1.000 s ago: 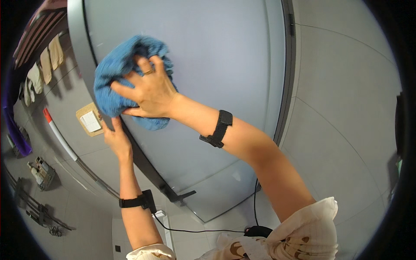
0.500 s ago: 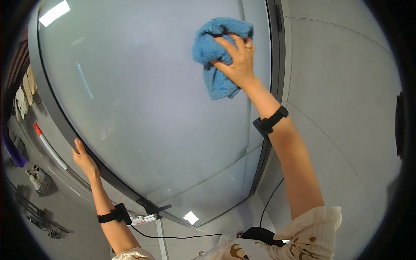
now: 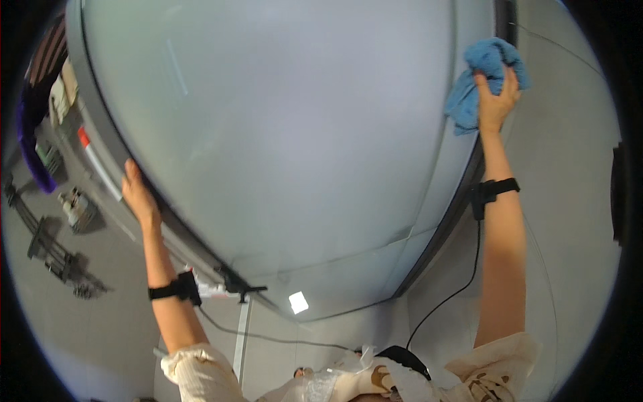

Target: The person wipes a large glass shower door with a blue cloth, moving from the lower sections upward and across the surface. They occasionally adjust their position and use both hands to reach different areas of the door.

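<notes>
We are facing a glass door (image 3: 288, 147) at twelve o'clock, gripping a blue cloth (image 3: 465, 100) with our right hand (image 3: 497, 104) at the door's two-o'clock edge, our left hand (image 3: 140, 199) touching its nine-o'clock edge, open or closed we cannot tell

The scene is moderately lit, with a cool cast. A soft, pale sheen is spread over the broad frosted grey glass panel (image 3: 288, 154), which is marked by a hard-edged white patch of glare (image 3: 298, 302) low down and a faint streak of light (image 3: 177, 65) at upper left. Blurred shadows are cast beside the black metal wall rack (image 3: 53, 249). Fine detail is softened on the fluffy blue cloth (image 3: 465, 97). The long dark grey metal frame (image 3: 194, 241) is bowed by the fisheye lens, and the corners are blackened.
</notes>
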The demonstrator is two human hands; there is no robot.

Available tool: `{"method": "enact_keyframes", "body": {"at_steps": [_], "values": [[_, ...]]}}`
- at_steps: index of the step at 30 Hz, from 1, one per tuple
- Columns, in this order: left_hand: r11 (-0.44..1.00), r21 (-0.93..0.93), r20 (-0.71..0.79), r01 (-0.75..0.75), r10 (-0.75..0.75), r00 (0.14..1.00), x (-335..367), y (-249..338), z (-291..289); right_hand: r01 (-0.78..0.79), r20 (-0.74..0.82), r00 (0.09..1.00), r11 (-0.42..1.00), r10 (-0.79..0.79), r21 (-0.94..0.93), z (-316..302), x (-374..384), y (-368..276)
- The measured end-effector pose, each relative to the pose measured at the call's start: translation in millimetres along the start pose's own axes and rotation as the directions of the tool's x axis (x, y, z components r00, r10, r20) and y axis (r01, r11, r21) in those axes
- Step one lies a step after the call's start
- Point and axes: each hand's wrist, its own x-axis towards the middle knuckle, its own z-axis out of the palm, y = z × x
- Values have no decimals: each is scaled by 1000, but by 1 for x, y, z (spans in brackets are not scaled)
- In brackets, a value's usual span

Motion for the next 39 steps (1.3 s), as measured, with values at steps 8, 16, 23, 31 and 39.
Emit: {"method": "enact_keyframes", "body": {"at_steps": [8, 16, 23, 31, 39], "values": [[997, 81, 18, -9, 7, 1000, -15, 24, 13, -246, 50, 969, 966, 243, 80, -10, -44, -111], [998, 63, 91, -25, 19, 996, -25, 45, 16, -178, 149, 978, 959, 147, 222, -15, -82, -283], [999, -35, 207, -25, 31, 978, -23, 39, 13, -129, 226, 972, 942, 59, 310, -17, -106, -398], [980, -162, 225, 114, -76, 971, -20, 26, 18, 150, 290, 908, 881, -302, 449, -34, -123, -494], [992, -40, 160, -119, 124, 979, -18, 15, 15, 306, 249, 830, 780, -500, 545, -35, -120, -387]]}}
